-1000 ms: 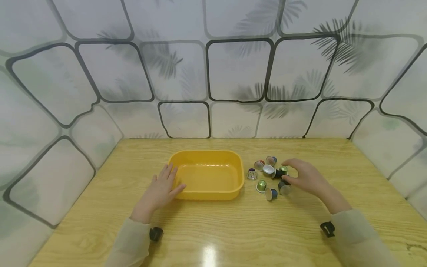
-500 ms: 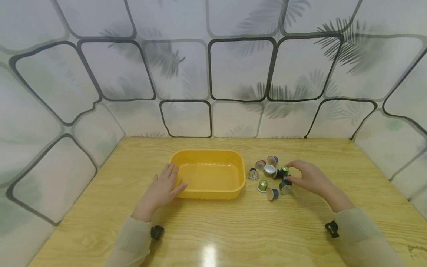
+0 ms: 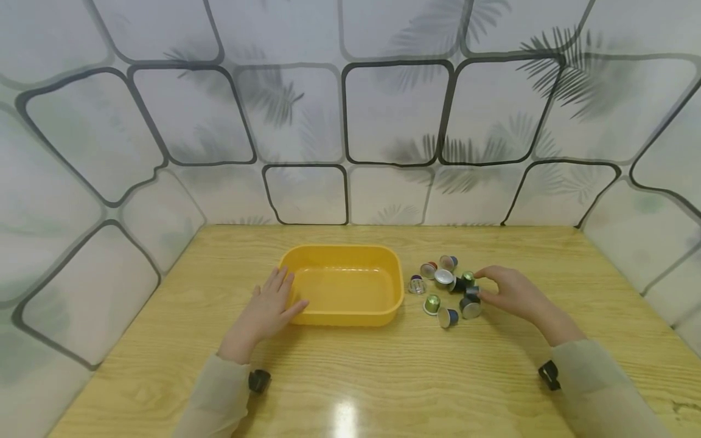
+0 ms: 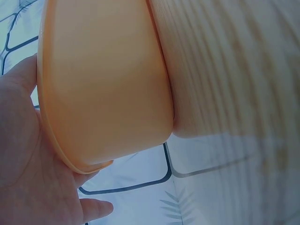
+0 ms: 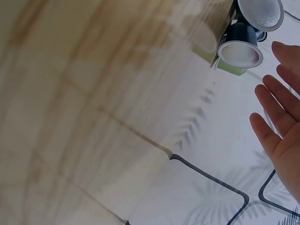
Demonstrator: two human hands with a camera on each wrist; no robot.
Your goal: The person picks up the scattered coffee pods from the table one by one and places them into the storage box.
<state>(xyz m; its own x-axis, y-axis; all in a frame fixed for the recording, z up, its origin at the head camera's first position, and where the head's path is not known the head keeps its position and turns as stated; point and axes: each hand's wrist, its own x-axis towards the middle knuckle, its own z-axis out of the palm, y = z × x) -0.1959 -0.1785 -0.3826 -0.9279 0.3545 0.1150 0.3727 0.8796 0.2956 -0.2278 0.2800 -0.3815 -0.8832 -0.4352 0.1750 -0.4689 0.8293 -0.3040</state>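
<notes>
A yellow plastic tray [image 3: 342, 252] stands on the wooden table, nothing in it. My left hand [image 3: 276, 293] rests against its left end with straight fingers; in the left wrist view the palm [image 4: 23, 154] touches the tray's rim [image 4: 51, 136]. Several small coffee capsules [image 3: 442, 278] lie in a loose cluster right of the tray, some tipped on their sides. My right hand [image 3: 481, 286] hovers at the cluster's right edge, fingertips next to a dark capsule [image 3: 470, 306]. The right wrist view shows straight fingers [image 5: 276, 126] apart from two capsules [image 5: 239, 49].
Patterned wall panels [image 3: 394, 115] enclose the table [image 3: 383, 377] at the back and both sides. A green capsule [image 3: 432, 303] and a blue one [image 3: 448, 316] lie nearest the table's front, between tray and right hand.
My right hand has sunk a little and drawn in toward the capsules at the cluster's right edge. The left hand and tray have stayed put.
</notes>
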